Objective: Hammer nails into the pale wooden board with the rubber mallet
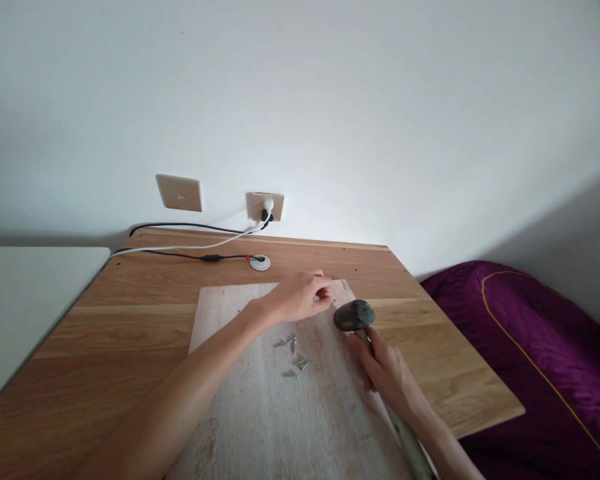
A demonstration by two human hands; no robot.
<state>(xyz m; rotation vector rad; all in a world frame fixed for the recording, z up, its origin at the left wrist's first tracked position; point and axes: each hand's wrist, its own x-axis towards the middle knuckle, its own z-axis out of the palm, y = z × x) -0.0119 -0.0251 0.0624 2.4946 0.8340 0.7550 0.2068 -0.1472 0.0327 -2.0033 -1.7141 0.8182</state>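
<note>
My right hand (387, 370) is wrapped round the handle of a mallet (354, 316) with a dark, rounded head. The mallet head is over the right edge of a whitish, worn wooden board (260, 413), close to my left hand. My left hand (307, 293) is closed at the far right part of the board, thumb and fingers bent together. A tiny grey speck shows just beyond its fingertips; what the fingers hold is too small to make out. Several silver screws (300, 364) lie loose in the middle of the board, below my left hand.
The board lies on a wooden table (145, 333) against a white wall. Black and white cables (190, 247) run along its back to a wall socket (257, 208) and a round cable grommet (260, 263). A white surface (35, 307) adjoins at left; purple fabric (540, 347) is at right.
</note>
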